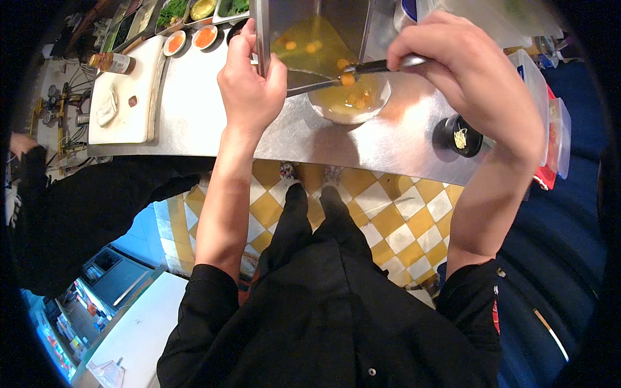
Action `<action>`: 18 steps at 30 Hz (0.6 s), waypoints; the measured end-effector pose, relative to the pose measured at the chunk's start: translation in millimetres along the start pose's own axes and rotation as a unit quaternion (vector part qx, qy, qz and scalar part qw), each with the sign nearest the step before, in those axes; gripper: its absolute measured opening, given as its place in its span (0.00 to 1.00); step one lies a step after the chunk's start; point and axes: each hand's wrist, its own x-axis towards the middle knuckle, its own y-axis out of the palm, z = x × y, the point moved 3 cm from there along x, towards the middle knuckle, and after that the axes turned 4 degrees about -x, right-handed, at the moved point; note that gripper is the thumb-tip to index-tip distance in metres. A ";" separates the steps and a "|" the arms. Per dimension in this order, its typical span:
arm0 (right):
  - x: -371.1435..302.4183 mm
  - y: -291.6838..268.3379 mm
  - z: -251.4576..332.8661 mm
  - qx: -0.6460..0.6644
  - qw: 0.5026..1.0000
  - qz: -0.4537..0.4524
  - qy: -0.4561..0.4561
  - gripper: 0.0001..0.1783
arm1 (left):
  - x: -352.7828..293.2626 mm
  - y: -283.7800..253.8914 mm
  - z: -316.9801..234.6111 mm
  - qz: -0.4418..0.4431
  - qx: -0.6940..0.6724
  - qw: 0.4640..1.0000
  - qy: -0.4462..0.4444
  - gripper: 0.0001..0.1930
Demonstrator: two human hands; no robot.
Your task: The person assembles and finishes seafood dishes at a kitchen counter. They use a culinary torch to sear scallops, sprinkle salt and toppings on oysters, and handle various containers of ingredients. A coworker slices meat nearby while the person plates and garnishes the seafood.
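My left hand [252, 87] is closed on the near left corner of a steel pan [262, 32], straight-walled and dull grey, its thumb folded at the rim. The pan is tipped above the middle of the brushed-metal counter [194, 116], and glossy yellow liquid with round, smooth yolks [310, 47] pools inside it. My right hand [446, 55] is curled tight around a slim utensil [375, 66] with a dark handle. Its tip is beside a plump yolk at the pan's lip; the tip's form is hard to make out here, perhaps a spoon. Directly below is a round, pale bowl [317, 107], which holds more orange yolks in clear, shiny fluid.

By the counter's near edge, towards its right end, a glossy black bowl [446, 132] holds thin pale shreds [460, 138]. At the left end lies a thick white cutting board [145, 97], bearing a bottle [113, 63] of brown liquid near its far left corner and a small dark cube [133, 101] around its middle. Along the counter's far edge, two round white dishes [174, 43] hold grainy orange stuff.
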 end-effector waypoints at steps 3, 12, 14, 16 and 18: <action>-2.9 -14.5 7.6 0.036 0.998 -0.034 0.042 0.09 | -0.2 1.4 2.1 -0.003 -0.004 1.000 0.012 0.11; 49.2 42.4 -21.0 0.053 0.998 -0.028 0.010 0.09 | 2.7 3.4 -1.0 -0.004 0.031 0.999 0.018 0.12; 50.6 43.7 -18.2 0.038 0.999 0.003 0.022 0.09 | 2.4 4.5 -1.7 -0.002 0.009 1.000 0.008 0.11; 45.5 38.3 -15.0 0.044 0.999 0.004 0.015 0.09 | 1.8 4.5 -2.1 -0.004 -0.003 1.000 0.000 0.11; 39.2 27.7 -7.4 0.041 0.999 0.012 0.016 0.09 | 0.8 3.1 -1.8 -0.008 -0.005 1.000 -0.006 0.11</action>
